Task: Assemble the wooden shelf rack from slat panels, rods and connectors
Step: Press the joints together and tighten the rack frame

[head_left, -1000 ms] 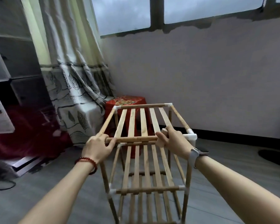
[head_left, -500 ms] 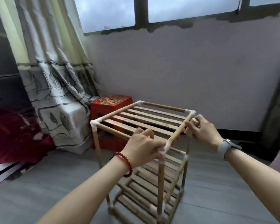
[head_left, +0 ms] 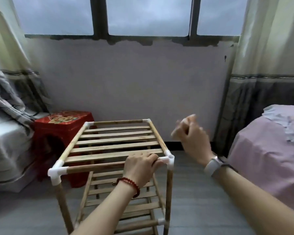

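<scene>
Standing upright on the floor, the rack (head_left: 115,150) is gripped at its near top rod by the left hand (head_left: 139,168); the right hand (head_left: 192,138), earlier holding it, is now lifted clear, fingers blurred and loosely curled.

Left hand (head_left: 140,164): forearm extended forward, palm down, fingers curled over and gripping the rack's near top rod (head_left: 95,167); red bead bracelet at the wrist. Right hand (head_left: 193,135): raised, free of contact, motion-blurred, fingers loosely curled, holding nothing; watch on the wrist.

Wooden shelf rack (head_left: 115,146) upright on floor, slat tiers, white corner connectors (head_left: 55,173), assembled.
</scene>
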A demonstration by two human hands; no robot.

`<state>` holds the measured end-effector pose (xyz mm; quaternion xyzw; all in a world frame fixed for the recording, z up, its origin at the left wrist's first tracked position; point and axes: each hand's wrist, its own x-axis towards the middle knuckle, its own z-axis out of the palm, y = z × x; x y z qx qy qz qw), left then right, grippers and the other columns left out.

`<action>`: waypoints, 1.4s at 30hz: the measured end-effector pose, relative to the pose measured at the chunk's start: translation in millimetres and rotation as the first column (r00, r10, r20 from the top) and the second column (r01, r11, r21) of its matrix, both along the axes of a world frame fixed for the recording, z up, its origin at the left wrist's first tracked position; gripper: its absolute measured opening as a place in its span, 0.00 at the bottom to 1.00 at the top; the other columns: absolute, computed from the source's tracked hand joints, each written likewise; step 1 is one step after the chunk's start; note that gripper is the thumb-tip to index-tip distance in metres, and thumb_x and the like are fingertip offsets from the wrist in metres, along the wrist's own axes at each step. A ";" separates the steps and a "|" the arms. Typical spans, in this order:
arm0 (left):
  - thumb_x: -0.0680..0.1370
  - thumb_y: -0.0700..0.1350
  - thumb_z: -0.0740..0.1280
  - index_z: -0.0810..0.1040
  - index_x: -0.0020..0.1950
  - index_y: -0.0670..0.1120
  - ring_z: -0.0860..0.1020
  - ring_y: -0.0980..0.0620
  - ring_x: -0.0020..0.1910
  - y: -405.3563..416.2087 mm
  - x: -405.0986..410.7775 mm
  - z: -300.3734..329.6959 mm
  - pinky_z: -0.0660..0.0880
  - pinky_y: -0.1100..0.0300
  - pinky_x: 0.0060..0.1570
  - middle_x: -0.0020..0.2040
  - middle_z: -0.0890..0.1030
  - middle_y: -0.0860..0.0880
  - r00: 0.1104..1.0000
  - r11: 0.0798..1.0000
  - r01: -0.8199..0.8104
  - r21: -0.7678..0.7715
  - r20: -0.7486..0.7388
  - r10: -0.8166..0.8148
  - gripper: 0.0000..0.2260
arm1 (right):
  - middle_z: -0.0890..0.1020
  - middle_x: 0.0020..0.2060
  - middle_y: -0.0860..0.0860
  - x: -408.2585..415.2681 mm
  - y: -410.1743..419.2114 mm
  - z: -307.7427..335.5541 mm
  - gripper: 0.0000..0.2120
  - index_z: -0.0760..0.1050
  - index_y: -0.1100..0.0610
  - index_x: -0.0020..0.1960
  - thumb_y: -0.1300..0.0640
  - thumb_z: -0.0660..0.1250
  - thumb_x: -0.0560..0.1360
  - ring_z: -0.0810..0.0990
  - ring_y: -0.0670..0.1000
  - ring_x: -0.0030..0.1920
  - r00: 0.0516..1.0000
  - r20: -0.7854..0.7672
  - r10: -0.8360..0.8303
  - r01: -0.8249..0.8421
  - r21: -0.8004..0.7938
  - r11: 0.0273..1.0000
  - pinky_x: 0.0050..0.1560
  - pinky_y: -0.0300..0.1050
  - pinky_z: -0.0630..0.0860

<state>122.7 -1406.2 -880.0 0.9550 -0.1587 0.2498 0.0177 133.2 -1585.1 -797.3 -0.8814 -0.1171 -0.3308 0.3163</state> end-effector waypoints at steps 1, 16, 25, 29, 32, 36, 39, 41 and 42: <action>0.79 0.64 0.46 0.76 0.57 0.57 0.77 0.56 0.43 1.6 -1.5 -0.8 0.66 0.62 0.38 0.48 0.80 0.56 1.000 1.000 0.011 -0.016 -0.003 -0.011 0.23 | 0.80 0.38 0.50 -5.6 6.3 -19.7 0.13 0.60 0.52 0.46 0.42 0.57 0.78 0.80 0.60 0.46 0.990 -0.137 -0.016 -0.016 -0.229 0.973 0.39 0.47 0.67; 0.80 0.61 0.51 0.75 0.57 0.56 0.77 0.56 0.42 0.7 2.1 2.9 0.71 0.61 0.40 0.46 0.79 0.55 0.999 0.999 0.040 -0.020 -0.029 -0.041 0.17 | 0.80 0.40 0.51 6.7 1.7 36.2 0.14 0.61 0.50 0.46 0.39 0.54 0.77 0.77 0.56 0.41 0.992 -0.091 -0.086 0.074 -0.124 0.990 0.42 0.48 0.67; 0.80 0.61 0.51 0.75 0.56 0.54 0.76 0.56 0.43 0.2 0.8 -4.3 0.67 0.63 0.38 0.48 0.79 0.55 0.998 1.000 0.024 -0.003 0.054 -0.024 0.18 | 0.81 0.46 0.56 -4.5 7.1 23.9 0.13 0.61 0.51 0.47 0.41 0.55 0.77 0.79 0.61 0.46 0.980 -0.144 -0.139 0.093 -0.289 0.953 0.41 0.47 0.66; 0.80 0.61 0.51 0.76 0.57 0.54 0.77 0.55 0.46 -0.9 0.0 -7.1 0.63 0.62 0.39 0.50 0.80 0.56 0.995 0.999 0.028 -0.027 0.094 -0.025 0.18 | 0.81 0.41 0.54 -4.3 1.4 16.9 0.12 0.66 0.50 0.52 0.43 0.58 0.77 0.79 0.59 0.42 0.972 0.189 -0.139 0.100 0.200 0.975 0.41 0.51 0.72; 0.80 0.60 0.53 0.77 0.55 0.53 0.77 0.55 0.45 0.2 -0.3 -6.7 0.64 0.62 0.39 0.49 0.80 0.55 0.993 0.999 0.049 -0.015 0.107 -0.047 0.17 | 0.79 0.41 0.55 -13.4 9.5 -39.4 0.11 0.64 0.53 0.51 0.45 0.56 0.79 0.79 0.62 0.47 0.950 -0.263 -0.166 0.090 -0.277 0.957 0.42 0.49 0.70; 0.77 0.55 0.64 0.81 0.43 0.48 0.78 0.52 0.34 -0.8 -6.7 -10.8 0.72 0.60 0.35 0.37 0.81 0.52 0.960 0.993 0.118 -0.021 0.260 -0.109 0.12 | 0.76 0.28 0.41 1.7 -3.0 6.4 0.12 0.60 0.48 0.44 0.40 0.56 0.77 0.73 0.45 0.31 0.997 0.040 -0.065 0.065 0.013 0.998 0.32 0.42 0.63; 0.77 0.52 0.61 0.82 0.46 0.48 0.79 0.52 0.36 1.1 -11.4 -17.2 0.73 0.57 0.41 0.39 0.82 0.52 0.934 0.992 0.113 -0.052 0.345 -0.088 0.12 | 0.76 0.30 0.45 -13.2 12.8 -14.7 0.12 0.59 0.49 0.46 0.42 0.56 0.78 0.78 0.51 0.33 0.990 0.136 -0.039 0.015 0.175 0.984 0.31 0.42 0.66; 0.76 0.49 0.64 0.82 0.51 0.47 0.80 0.50 0.41 10.6 -15.2 -21.5 0.69 0.53 0.50 0.43 0.83 0.50 0.929 0.991 0.105 -0.086 0.365 -0.067 0.11 | 0.76 0.33 0.48 -22.6 21.3 -43.9 0.11 0.59 0.51 0.46 0.45 0.54 0.80 0.80 0.57 0.37 0.988 -0.143 -0.063 0.045 -0.124 0.991 0.32 0.46 0.69; 0.76 0.49 0.63 0.82 0.53 0.46 0.81 0.50 0.44 19.2 -19.1 -24.3 0.66 0.51 0.53 0.45 0.83 0.50 0.927 0.991 0.089 -0.095 0.372 -0.048 0.12 | 0.77 0.34 0.49 -23.1 20.8 -48.0 0.11 0.60 0.52 0.46 0.45 0.54 0.80 0.79 0.58 0.37 0.975 -0.201 -0.090 0.048 -0.201 0.978 0.34 0.47 0.69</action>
